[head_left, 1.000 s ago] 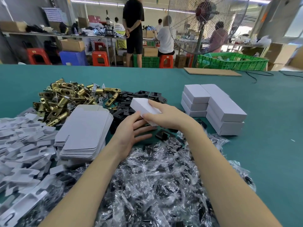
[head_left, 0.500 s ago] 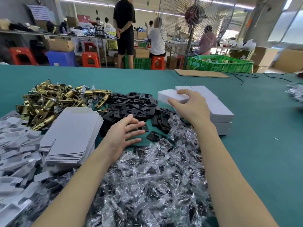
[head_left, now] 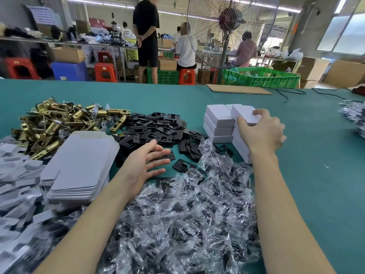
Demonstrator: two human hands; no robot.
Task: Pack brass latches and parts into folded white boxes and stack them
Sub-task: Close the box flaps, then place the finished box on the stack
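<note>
Teal surface (head_left: 296,155) in a busy workshop, large fan (head_left: 231,30) behind, right hand (head_left: 262,133) gripping a white box (head_left: 244,113) atop the stack, left hand (head_left: 144,165) spread flat over black plates (head_left: 158,129)

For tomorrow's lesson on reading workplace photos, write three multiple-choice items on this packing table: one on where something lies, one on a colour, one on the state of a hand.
1. Where do the brass latches lie?
A. far left of the table
B. on the stacked boxes
C. in the green crate

2. What colour are the flat plates beside the latches?
A. white
B. black
C. red

3. What is the right hand doing?
A. resting flat on the cloth
B. pointing at the fan
C. gripping a white box over the stacked boxes

Answers: 1 A, the gold pile sits at the left; 2 B, the loose plates are black; 3 C, thumb and fingers curl round the box.
</note>
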